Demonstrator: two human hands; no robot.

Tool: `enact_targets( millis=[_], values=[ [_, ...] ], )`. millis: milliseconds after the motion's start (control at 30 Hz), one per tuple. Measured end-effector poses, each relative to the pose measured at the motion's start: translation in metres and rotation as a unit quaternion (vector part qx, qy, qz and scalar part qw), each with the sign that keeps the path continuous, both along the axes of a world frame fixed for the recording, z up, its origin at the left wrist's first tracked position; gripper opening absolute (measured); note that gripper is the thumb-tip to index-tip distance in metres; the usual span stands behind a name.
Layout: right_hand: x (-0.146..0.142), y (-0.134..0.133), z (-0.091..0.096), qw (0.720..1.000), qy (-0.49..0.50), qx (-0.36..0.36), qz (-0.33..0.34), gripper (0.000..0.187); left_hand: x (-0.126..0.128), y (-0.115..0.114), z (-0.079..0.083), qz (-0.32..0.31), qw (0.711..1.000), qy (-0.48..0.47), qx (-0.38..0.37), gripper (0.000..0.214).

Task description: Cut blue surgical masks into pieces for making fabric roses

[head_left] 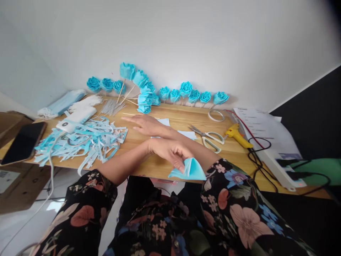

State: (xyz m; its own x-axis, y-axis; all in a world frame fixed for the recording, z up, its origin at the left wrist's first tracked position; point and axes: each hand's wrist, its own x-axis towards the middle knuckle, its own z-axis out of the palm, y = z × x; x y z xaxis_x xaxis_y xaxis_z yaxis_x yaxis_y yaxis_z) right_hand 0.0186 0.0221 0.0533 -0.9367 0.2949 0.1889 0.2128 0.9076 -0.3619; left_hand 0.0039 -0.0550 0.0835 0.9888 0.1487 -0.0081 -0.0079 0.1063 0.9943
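Observation:
My arms cross over the wooden table (239, 151). My left hand (167, 149) is near the front edge, its fingers pinched on a folded light-blue piece of material (191, 170) that hangs just past the edge. My right hand (145, 124) reaches leftward over my left wrist, fingers stretched flat and holding nothing. It hovers above white sheets (186, 134), close to a heap of cut blue and white strips (85, 140).
Blue handmade roses on sticks (186, 93) line the wall. Scissors (210, 138), a yellow glue gun (237, 136) and a tape ring (216, 115) lie right of my hands. A power bank (76, 119), face masks (62, 103) and a phone (23, 142) sit left; papers and black cables (257, 156) right.

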Motion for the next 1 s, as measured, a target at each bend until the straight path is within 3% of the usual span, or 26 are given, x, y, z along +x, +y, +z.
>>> enact_targets(
  millis=[167,267,300,400,467,567,633,900,1000],
  values=[
    [0.095,0.004,0.005,0.987,0.031,0.010,-0.154,0.053,-0.001,0.001,-0.008,0.074,0.997,0.007,-0.021,0.045],
    [0.173,-0.003,0.000,0.953,0.014,0.051,-0.297,0.045,-0.002,0.004,-0.014,0.150,0.988,-0.006,-0.035,0.043],
    [0.198,-0.007,-0.004,0.938,-0.003,0.068,-0.340,0.044,-0.002,0.007,-0.016,0.208,0.977,-0.031,-0.038,0.041],
    [0.259,-0.026,-0.014,0.894,-0.060,0.106,-0.430,0.041,-0.002,0.024,-0.028,0.423,0.893,-0.137,-0.067,0.037],
    [0.283,-0.038,-0.021,0.881,-0.086,0.113,-0.452,0.040,-0.004,0.038,-0.038,0.520,0.836,-0.157,-0.082,0.029],
    [0.294,-0.049,-0.028,0.885,-0.103,0.101,-0.442,0.039,-0.008,0.054,-0.050,0.610,0.775,-0.140,-0.088,0.021],
    [0.289,-0.052,-0.029,0.892,-0.103,0.097,-0.429,0.039,-0.010,0.059,-0.054,0.636,0.754,-0.134,-0.092,0.018],
    [0.265,-0.051,-0.020,0.910,-0.128,0.088,-0.384,0.040,-0.009,0.057,-0.049,0.635,0.747,-0.169,-0.095,0.018],
    [0.265,-0.046,-0.011,0.902,-0.108,0.038,-0.417,0.038,-0.013,0.059,-0.048,0.640,0.745,-0.168,-0.089,0.019]
  ],
)
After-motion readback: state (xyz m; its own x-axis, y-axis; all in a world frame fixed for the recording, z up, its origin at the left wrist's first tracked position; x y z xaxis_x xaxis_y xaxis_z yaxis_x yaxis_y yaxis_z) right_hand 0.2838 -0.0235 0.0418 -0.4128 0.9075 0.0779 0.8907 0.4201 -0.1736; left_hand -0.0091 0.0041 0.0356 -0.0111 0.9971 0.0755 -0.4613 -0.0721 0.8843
